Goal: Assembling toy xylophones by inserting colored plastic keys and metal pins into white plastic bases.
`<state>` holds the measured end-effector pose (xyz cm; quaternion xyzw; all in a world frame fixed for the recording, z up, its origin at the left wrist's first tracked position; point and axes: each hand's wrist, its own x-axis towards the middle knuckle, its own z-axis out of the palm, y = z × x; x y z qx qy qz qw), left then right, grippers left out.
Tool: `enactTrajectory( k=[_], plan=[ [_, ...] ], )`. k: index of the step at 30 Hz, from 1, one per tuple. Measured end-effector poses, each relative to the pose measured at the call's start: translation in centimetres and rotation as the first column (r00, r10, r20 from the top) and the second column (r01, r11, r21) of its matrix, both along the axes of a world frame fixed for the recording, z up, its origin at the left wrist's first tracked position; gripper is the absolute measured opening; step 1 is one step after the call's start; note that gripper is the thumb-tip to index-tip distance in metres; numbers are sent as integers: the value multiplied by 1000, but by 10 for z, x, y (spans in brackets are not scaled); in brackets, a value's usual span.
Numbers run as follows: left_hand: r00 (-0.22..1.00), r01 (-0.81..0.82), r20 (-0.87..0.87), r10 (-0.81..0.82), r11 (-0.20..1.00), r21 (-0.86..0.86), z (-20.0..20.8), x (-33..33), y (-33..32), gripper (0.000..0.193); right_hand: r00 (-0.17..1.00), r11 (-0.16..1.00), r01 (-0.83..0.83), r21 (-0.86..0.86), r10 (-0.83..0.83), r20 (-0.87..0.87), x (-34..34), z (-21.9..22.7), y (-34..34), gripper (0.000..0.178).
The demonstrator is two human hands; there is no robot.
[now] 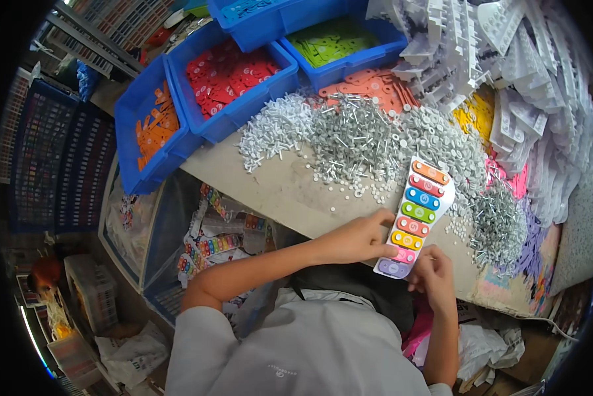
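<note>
A white toy xylophone point(413, 224) with a column of coloured bars, orange at the far end and purple at the near end, is tilted over the table's front edge. My left hand point(369, 235) grips its left side, with the thumb over the pink bar near the bottom. At the lower right edge, my right hand point(434, 272) is closed, its curled fingers against the xylophone; some fingertips are hidden. Just beyond lie heaps of metal pins point(356, 135), grey round caps point(435, 135) and small white plastic parts point(277, 129).
Blue bins hold orange bars point(156, 129), red bars point(227, 76) and green bars point(333, 43). White xylophone frames point(527, 72) are piled high at the right, beside purple bars point(532, 241). Below the table's left edge stands a clear-sided box point(128, 224) with printed sheets nearby.
</note>
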<state>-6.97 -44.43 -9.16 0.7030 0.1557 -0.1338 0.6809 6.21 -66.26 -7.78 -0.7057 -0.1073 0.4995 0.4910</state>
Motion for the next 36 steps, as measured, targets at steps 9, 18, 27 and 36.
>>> enactTrajectory(
  k=[9, 18, 27, 36],
  plan=[
    [697, -708, 603, 387, 239, 664, -8, -48, 105, 12, 129, 803, 574, -159, 103, 986, 112, -43, -171, 24],
    [800, -593, 575, 173, 79, 801, -22, -35, 133, 9, 141, 812, 551, -192, 136, 981, 120, -55, -178, 19],
    [660, -746, 529, 533, 552, 374, 24, -41, 70, 14, 155, 821, 565, -85, -5, 988, 134, -60, -202, 19],
    [866, -417, 260, 428, 903, -100, 2, -47, -18, 20, 340, 815, 548, -189, -11, 940, 167, -66, -238, 19]
  ],
)
